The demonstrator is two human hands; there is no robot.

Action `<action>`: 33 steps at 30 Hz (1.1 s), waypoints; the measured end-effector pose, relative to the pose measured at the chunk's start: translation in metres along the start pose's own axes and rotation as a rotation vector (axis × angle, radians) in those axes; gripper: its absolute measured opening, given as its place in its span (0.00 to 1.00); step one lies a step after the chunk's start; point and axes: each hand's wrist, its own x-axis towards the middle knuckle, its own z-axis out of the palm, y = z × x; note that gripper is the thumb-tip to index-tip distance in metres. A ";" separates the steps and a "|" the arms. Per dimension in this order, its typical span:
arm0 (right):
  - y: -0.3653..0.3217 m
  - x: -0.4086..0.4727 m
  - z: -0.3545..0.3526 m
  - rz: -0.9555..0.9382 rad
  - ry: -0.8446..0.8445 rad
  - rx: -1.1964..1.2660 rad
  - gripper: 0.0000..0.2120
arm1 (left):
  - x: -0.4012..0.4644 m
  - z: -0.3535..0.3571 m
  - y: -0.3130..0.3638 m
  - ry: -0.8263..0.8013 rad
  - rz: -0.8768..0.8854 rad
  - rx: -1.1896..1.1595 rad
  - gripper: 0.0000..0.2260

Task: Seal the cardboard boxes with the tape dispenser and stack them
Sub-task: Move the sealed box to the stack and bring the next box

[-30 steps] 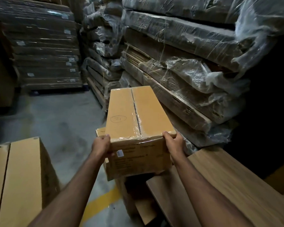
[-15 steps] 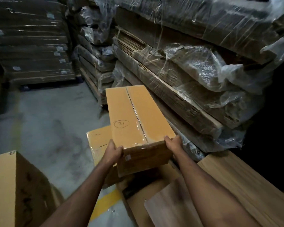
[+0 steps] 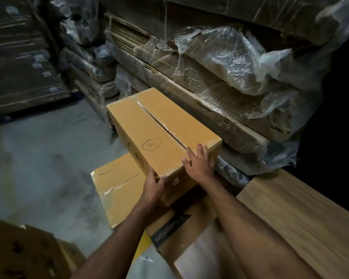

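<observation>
Taped cardboard box point(image 3: 159, 135) marked 21, atop a lower sealed box point(image 3: 117, 184) beside shrink-wrapped cardboard stacks point(image 3: 220, 83), near corner gripped by left hand point(image 3: 154, 186), right hand point(image 3: 198, 163) flat and open on top.

dim, warm light | right side black | wrap glare | wide-angle bend, soft edges

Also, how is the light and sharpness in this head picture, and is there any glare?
Head view: dim overall, right edge nearly black; the taped box is brightest and sharp, its handwritten number readable; glare streaks on the plastic wrap; the left stacks are blurred; straight edges bend from the wide lens.
</observation>
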 end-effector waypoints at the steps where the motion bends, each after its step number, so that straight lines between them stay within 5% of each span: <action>1: 0.004 0.002 -0.002 -0.005 -0.004 -0.005 0.28 | 0.003 0.002 0.000 -0.014 -0.003 -0.004 0.27; 13: 0.018 0.014 -0.005 -0.029 -0.066 -0.045 0.29 | 0.004 0.000 0.017 -0.142 -0.090 0.041 0.33; 18: 0.010 0.007 -0.014 -0.037 -0.130 -0.007 0.30 | -0.005 -0.011 0.018 -0.098 -0.025 0.086 0.26; 22: -0.008 -0.014 -0.011 -0.079 0.095 0.097 0.30 | -0.022 -0.017 0.023 -0.057 0.085 0.040 0.25; 26: -0.050 -0.046 0.012 -0.321 0.195 0.208 0.23 | -0.049 -0.039 0.016 0.137 0.107 0.116 0.21; 33: -0.144 -0.116 0.079 -0.665 0.014 0.276 0.19 | -0.117 -0.130 -0.024 0.436 -0.004 0.224 0.19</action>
